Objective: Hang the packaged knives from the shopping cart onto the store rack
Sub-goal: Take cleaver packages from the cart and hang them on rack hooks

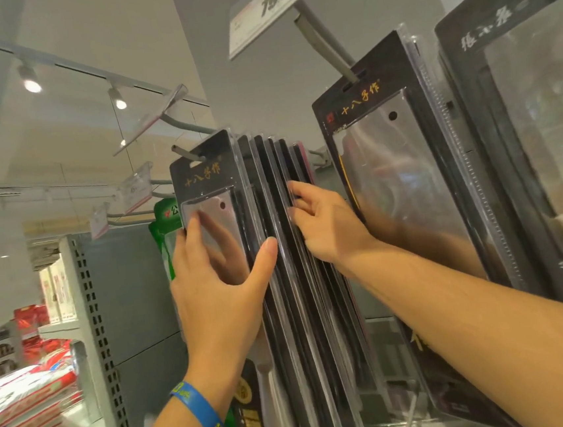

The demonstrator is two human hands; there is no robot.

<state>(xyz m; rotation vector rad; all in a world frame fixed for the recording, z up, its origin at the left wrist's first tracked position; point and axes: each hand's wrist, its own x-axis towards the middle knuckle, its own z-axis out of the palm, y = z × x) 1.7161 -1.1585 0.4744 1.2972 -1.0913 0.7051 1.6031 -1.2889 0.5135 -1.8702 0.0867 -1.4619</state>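
Both are squaring up: left hand (218, 288) flat on front cleaver pack (201, 178), right hand (325, 222) gripping rear packs (300, 314). Release likely follows.

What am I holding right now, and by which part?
Left hand presses flat on the front knife package, thumb at its right edge; right hand grips the rear packages by their side edges.

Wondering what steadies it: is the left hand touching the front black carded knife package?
Touching. Head view: the left hand lies flat on the front black knife package, fingers on its clear window.
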